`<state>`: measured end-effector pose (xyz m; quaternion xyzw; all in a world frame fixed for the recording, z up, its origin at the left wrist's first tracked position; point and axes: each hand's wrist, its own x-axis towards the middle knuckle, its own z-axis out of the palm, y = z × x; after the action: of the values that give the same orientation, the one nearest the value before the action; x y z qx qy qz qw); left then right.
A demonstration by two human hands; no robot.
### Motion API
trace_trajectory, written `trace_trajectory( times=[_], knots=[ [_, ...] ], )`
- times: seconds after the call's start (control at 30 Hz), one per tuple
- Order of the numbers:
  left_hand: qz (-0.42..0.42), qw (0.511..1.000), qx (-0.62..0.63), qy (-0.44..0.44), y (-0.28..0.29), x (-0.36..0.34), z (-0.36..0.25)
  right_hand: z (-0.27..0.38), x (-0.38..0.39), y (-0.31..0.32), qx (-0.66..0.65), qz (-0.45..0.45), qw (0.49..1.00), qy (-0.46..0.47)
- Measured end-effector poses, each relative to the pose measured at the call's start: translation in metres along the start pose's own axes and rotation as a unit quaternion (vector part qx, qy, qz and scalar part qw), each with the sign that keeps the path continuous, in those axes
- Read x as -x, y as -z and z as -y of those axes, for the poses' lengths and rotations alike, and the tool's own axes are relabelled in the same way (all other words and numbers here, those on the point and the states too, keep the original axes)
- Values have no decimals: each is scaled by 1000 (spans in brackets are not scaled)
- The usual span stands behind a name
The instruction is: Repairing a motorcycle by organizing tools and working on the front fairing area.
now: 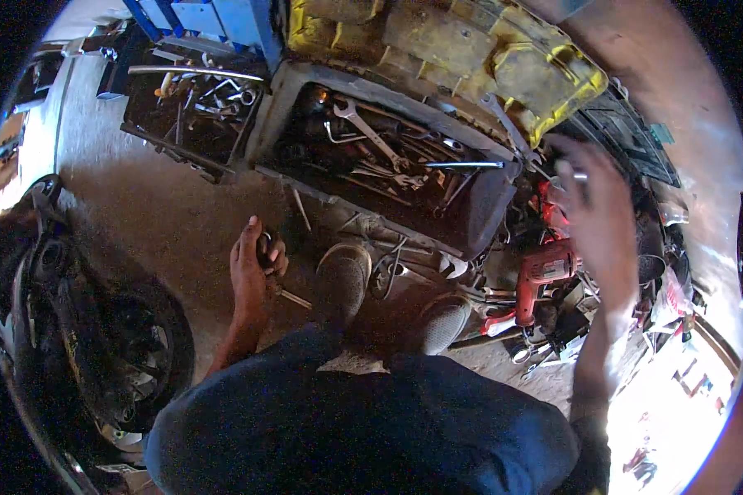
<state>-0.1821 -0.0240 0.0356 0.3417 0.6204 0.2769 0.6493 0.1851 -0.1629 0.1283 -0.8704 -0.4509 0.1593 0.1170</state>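
Observation:
My left hand [258, 257] is closed over the floor, left of my shoes, with a small dark rounded thing showing between thumb and fingers. Just below it, a thin metal rod [295, 299] sticks out; whether it belongs to what I hold is unclear. Smeared by motion, my right hand [593, 194] is stretched past the right end of the open toolbox [274, 107]. A small bright glint shows at its fingers. Nearest to it are a large wrench [508, 124] leaning at the box's corner and a red power drill [545, 274].
The toolbox holds a big open-end wrench [367, 132] and several other tools. Its worn yellow lid [437, 41] stands raised behind. A tray [153, 140] of loose tools sits at the left, near a motorcycle wheel [161, 330]. Scattered tools and parts cover the floor at right.

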Motion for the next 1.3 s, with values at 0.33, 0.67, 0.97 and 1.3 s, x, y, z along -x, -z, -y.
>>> trace_trajectory(
  times=[0.33, 0.67, 0.97, 1.3],
  knots=[
    [-85, 996, 5, 14, 7, 5, -4, 63, -45, -180, 18, 269, 897, 351],
    [-220, 975, -30, -3, 54, 21, 1, 62, -64, -202, -68, 351, 882, 308],
    [-161, 980, -117, -24, 39, 31, -10, 87, -108, -113, -308, 499, 804, 102],
    [-196, 978, -72, -15, 39, 33, -14, 68, -100, -17, -136, 253, 949, 128]
  ],
)
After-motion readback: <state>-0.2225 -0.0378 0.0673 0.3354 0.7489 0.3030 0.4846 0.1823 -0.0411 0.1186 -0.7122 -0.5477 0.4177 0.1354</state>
